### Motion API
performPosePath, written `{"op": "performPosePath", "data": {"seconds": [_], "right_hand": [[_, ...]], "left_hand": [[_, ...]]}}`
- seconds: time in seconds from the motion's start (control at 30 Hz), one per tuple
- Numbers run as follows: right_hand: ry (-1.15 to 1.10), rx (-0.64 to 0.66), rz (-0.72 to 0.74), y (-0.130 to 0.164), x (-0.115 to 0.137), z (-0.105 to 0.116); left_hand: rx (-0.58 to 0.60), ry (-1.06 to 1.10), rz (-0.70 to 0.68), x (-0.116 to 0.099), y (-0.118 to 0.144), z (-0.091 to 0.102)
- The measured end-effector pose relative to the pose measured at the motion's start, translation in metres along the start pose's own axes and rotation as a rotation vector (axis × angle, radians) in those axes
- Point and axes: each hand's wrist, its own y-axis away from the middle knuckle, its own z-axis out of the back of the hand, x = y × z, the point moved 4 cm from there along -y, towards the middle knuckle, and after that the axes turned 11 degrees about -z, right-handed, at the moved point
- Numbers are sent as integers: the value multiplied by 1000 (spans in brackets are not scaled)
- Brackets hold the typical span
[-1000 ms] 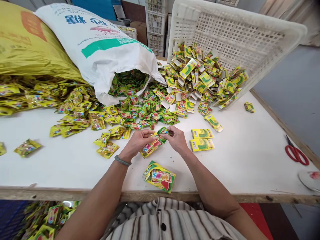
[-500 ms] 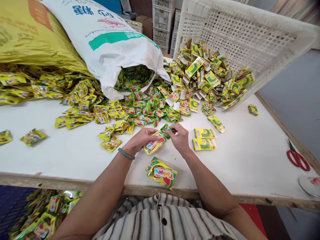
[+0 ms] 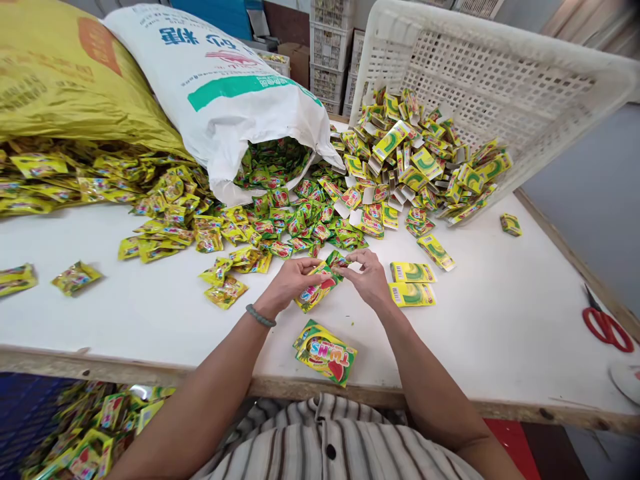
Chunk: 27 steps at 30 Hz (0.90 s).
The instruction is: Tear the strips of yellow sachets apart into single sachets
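- Left hand [image 3: 290, 280] grips the pouch [image 3: 316, 291], fingers closed round it.
- Right hand [image 3: 367, 277] pinches a sachet [image 3: 338, 260] at its mouth; I'd keep that mouth held wide.

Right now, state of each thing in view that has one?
White sack: lying on its side, mouth open, green packets spilling out.
White crate: tipped, small boxes spilling onto the table.
Yellow box: held in both hands, end open.
Left hand: shut on yellow box.
Right hand: pinching a green packet at the box's end.
Red scissors: closed, lying flat.
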Motion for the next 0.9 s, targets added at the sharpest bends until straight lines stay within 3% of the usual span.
{"op": "performPosePath", "data": {"seconds": [0.17, 0.3, 0.5, 0.7, 0.8, 0.9], "right_hand": [[42, 86, 70, -2, -3, 3], [43, 46, 130, -1, -2, -1], [41, 122, 51, 0, -1, 0], [42, -39, 39, 0, -1, 0], [44, 35, 17, -3, -4, -7], [6, -15, -6, -5, -6, -3]], "left_hand": [[9, 1, 38, -2, 1, 3], [90, -7, 47, -1, 3, -3], [35, -59, -2, -1, 2, -8], [-29, -125, -110, -6, 2, -10], [-47, -73, -74, -4, 2, -9], [-31, -27, -7, -3, 3, -10]]}}
